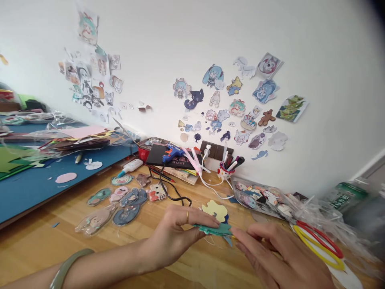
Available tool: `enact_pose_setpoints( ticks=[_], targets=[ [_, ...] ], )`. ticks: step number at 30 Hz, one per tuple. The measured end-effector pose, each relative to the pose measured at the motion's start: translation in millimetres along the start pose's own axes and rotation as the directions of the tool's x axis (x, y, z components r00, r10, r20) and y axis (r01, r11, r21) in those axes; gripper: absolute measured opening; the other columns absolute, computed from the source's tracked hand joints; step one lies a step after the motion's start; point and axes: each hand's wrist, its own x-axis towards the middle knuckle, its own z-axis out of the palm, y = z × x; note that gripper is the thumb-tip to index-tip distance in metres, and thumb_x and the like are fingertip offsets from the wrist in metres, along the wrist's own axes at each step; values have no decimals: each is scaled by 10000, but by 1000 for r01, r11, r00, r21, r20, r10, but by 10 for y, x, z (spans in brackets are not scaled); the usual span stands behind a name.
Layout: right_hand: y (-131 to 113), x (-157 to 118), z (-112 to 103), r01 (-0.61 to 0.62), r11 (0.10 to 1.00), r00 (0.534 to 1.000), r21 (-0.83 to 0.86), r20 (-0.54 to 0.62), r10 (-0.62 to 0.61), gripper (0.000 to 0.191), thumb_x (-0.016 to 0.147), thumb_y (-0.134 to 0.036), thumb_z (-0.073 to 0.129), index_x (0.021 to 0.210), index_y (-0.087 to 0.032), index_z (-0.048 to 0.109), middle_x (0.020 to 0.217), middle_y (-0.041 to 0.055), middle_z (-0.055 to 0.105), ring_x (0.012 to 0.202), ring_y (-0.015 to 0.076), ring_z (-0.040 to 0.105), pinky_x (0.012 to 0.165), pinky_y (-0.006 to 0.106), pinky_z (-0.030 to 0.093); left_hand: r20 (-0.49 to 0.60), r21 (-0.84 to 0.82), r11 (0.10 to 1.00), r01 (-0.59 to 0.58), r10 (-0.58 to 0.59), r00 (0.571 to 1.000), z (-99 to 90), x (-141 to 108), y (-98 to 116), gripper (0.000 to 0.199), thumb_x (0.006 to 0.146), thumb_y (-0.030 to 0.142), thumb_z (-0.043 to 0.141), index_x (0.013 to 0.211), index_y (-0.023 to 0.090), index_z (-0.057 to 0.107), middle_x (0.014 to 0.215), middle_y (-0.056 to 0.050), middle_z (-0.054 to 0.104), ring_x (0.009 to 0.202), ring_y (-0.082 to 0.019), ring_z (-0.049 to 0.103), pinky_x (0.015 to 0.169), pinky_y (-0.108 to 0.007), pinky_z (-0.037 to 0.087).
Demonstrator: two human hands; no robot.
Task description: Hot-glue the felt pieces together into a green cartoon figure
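Observation:
Near the middle of the table, my left hand pinches a layered teal felt piece between thumb and fingers. The piece is held edge-on, so its full shape is hidden. My right hand is closed at the right end of the felt, its fingertips meeting that edge. A bit of yellow shows by those fingertips, but what they grip is too small to name. Just beyond the felt lies a pale yellow cut-out with a dark blue piece partly under it.
Finished felt figures lie at left. Behind are a blue glue gun on a black box, a glue bottle and a pen cup. Right stand a tray of figures, red and yellow loops and clear plastic. A blue board borders left.

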Motion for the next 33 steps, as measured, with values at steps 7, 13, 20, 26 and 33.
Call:
enact_pose_setpoints(
  ticks=[7,13,20,26,33],
  targets=[
    [-37,12,-2,-15,1000,1000,15,4,14,191,845,-243,489,958,-200,636,744,43,635,642,151,614,567,248,496,22,-28,990,137,-136,990,27,12,69,165,766,148,616,894,205,703,875,-37,711,794,-163,662,730,-230,517],
    [-61,7,26,-71,995,997,69,24,69,189,851,-225,481,972,-198,625,756,37,628,638,149,601,538,252,486,20,-52,971,233,-232,972,65,-3,98,140,751,165,637,864,195,714,844,-27,715,773,-163,659,717,-218,509],
    [-67,-15,83,-74,992,996,98,-41,78,152,832,-179,519,948,-163,616,784,49,638,686,157,606,577,266,476,105,-165,868,468,-457,883,95,-7,92,158,724,240,663,839,147,716,782,-43,708,706,-166,633,670,-242,500],
    [-71,5,102,-105,990,991,94,-76,112,153,824,-165,508,915,-181,631,765,39,637,651,151,603,549,253,466,190,-257,752,607,-576,795,104,21,85,206,673,290,700,788,119,703,703,-24,669,590,-100,569,580,-193,469],
    [-62,64,106,-423,743,906,520,211,368,205,858,-245,448,775,-227,635,706,5,570,598,115,559,507,201,452,215,-234,723,650,-613,760,87,52,106,260,635,338,717,750,106,702,629,-17,628,505,-74,507,514,-187,455]
  ],
)
